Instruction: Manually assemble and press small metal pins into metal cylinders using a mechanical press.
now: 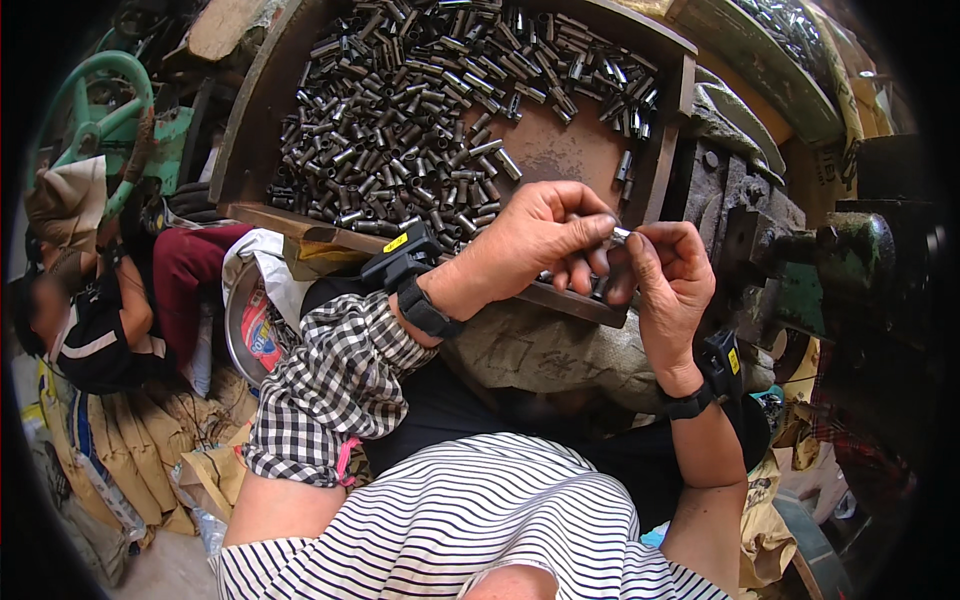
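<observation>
Over the near right edge of a wooden tray (240, 120), my two hands meet. A small shiny metal tube (621, 235) shows between their fingertips. My left hand (545, 235) is closed, thumb and fingers pinching one end of it. From the other side, the thumb and fingers of my right hand (672, 275) close on the same piece; part of it is hidden. Many short dark metal tubes (390, 140) lie heaped in the tray, thickest at the left and far side. Some more shiny metal shows below my left fingers, mostly covered.
Right of the tray stands a dark, greasy machine (750, 220) with a green body. A green handwheel (100, 130) is at the far left. Another person (110, 330) sits below it, beside a metal basin (238, 320). Sacking (560, 345) hangs under the tray's near edge.
</observation>
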Motion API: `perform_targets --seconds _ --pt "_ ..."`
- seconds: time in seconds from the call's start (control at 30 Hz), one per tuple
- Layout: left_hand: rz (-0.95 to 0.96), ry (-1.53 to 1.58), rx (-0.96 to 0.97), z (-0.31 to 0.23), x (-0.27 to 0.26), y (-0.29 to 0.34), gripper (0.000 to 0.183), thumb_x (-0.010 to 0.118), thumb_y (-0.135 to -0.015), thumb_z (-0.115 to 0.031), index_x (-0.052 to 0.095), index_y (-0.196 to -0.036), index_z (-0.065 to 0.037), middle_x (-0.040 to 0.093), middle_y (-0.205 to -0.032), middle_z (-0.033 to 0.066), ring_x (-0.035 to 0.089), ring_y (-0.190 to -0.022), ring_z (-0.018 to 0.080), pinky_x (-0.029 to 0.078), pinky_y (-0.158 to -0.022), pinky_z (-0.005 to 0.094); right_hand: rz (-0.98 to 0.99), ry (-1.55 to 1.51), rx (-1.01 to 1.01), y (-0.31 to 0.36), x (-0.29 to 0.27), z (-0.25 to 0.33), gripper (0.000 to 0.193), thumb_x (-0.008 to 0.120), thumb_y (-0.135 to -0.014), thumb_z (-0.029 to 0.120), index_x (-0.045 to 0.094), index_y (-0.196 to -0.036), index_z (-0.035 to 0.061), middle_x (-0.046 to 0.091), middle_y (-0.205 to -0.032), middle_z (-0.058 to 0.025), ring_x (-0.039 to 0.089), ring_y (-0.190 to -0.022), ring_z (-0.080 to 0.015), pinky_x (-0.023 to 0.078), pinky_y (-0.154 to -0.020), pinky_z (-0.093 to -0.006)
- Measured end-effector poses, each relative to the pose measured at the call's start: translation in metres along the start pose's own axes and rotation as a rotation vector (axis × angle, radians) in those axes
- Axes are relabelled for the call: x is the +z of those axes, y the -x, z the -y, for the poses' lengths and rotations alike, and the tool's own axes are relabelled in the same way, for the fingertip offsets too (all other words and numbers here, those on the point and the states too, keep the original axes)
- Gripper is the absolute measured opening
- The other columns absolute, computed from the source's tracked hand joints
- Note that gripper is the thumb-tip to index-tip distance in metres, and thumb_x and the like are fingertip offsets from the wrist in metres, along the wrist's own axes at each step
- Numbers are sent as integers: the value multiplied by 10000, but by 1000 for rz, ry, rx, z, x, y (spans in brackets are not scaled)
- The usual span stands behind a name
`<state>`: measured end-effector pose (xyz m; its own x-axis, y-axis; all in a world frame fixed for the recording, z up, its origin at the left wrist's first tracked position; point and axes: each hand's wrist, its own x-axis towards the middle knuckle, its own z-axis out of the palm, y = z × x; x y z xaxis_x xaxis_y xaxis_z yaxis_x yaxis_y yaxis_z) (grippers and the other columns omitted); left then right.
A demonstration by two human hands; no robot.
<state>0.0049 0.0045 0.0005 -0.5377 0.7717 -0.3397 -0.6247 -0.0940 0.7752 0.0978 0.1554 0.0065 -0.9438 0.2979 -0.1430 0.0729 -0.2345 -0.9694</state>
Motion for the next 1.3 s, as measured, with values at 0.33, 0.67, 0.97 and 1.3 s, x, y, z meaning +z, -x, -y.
perform_targets --seconds 0.33,0.67,0.97,1.3 --pt "189 -330 5 -13 -12 10 224 585 -906 -150 500 -1065 -17 611 -758 28 502 -531 29 402 -448 175 268 -173 296 -15 -10 5 138 615 -878 115 521 -859 16 631 -667 -95 485 -379 -56 360 -329 -170" --pt "-182 40 56 -24 -46 14 304 465 -939 -149 457 -1211 -13 627 -859 78 541 -537 61 410 -427 149 173 1838 -448 -97 19 -13 199 568 -772 19 554 -963 -38 657 -794 -180 679 -719 -284 551 -590 -365" --pt "-211 -41 12 -27 -46 20 286 396 -897 -103 494 -1141 9 612 -889 113 647 -645 166 498 -453 200 186 1571 -586 -77 17 -20 130 576 -776 32 526 -894 7 594 -835 -174 651 -715 -299 515 -600 -369" --pt "-285 -1669 317 -3 -53 9 185 641 -726 -80 548 -871 -15 586 -816 150 596 -796 346 483 -698 436 71 548 -146 -2 -4 -4 215 630 -810 -36 553 -1008 -7 604 -790 -65 604 -607 -59 467 -514 -203"
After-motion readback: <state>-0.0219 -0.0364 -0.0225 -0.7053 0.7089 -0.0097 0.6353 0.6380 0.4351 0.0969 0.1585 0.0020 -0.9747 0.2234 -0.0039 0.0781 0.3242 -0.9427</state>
